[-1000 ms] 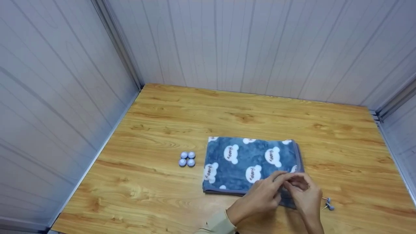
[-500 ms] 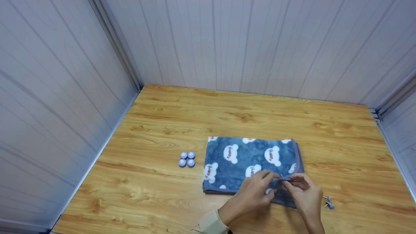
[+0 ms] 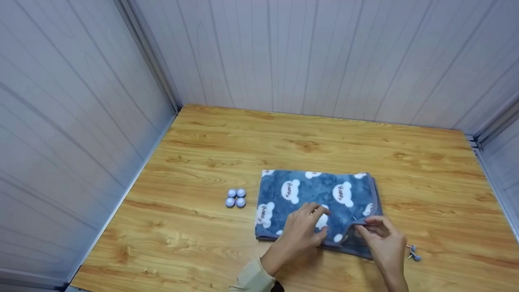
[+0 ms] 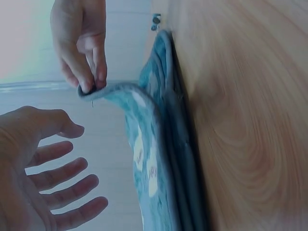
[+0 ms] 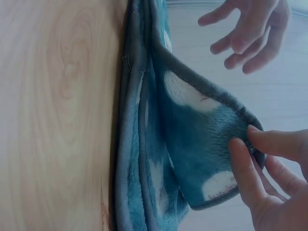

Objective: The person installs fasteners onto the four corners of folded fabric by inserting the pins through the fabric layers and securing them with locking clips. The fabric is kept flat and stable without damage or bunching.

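Note:
A folded blue blanket [image 3: 308,190] with white bear-head prints lies on the wooden table. At its near right corner, my right hand [image 3: 383,239] pinches the top layer between thumb and fingers and lifts it. A thin metal pin point [image 4: 92,103] sticks out of this raised corner; any head on it is hidden by the fingers and cloth. My left hand [image 3: 302,231] is over the blanket's near edge, fingers spread and relaxed, holding nothing. In the left wrist view, a gap separates it from the lifted corner.
Right of the right hand lie a few blue-headed pins [image 3: 414,255] with metal shafts. Several small round lilac caps [image 3: 235,198] are grouped to the left of the blanket. Pale panel walls [image 3: 284,56] bound the table [image 3: 194,251] at the back and sides.
My left hand has let go of the blanket corner and moved left, away from the right hand. The right hand stays at the corner, and the pin point now shows above the cloth.

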The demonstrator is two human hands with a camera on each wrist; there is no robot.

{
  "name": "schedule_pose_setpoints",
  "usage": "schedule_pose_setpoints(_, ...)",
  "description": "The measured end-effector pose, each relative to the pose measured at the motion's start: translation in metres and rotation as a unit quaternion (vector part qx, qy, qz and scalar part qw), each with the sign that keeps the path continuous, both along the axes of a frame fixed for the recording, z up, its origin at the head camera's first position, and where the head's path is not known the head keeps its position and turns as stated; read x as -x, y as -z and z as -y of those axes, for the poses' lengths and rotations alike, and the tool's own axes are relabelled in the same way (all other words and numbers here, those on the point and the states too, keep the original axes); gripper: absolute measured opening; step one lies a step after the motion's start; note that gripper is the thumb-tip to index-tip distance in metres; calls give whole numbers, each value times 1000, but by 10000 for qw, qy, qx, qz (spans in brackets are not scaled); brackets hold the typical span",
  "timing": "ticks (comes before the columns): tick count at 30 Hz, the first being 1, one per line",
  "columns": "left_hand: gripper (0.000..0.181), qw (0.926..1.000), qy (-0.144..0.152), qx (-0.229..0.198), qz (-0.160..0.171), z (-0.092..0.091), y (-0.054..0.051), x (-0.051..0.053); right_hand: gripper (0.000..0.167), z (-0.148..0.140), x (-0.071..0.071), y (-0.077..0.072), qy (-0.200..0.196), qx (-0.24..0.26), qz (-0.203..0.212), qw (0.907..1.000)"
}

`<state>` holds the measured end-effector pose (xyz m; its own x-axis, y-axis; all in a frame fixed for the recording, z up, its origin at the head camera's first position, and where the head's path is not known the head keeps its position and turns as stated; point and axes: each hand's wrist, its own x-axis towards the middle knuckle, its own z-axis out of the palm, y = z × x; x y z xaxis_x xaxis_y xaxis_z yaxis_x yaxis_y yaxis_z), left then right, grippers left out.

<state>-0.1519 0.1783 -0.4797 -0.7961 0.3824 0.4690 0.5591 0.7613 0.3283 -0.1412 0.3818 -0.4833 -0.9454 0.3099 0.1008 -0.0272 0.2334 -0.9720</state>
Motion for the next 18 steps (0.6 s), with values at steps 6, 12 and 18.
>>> schedule_pose_setpoints(6, 28, 9996, -265, 2, 98, 12, 1, 2, 22, -1, 1, -1, 2, -43, 57, 10000)
schedule_pose_setpoints(12, 23, 9987, -458, -184, 136, 23, 3, 7, 22, -2, 1, -3, -10, -69, 49, 10000)
schedule_pose_setpoints(18, 21, 9963, -786, -263, 237, 37, 7, 8, 21, -2, -1, -2, -122, -42, -108, 9999)
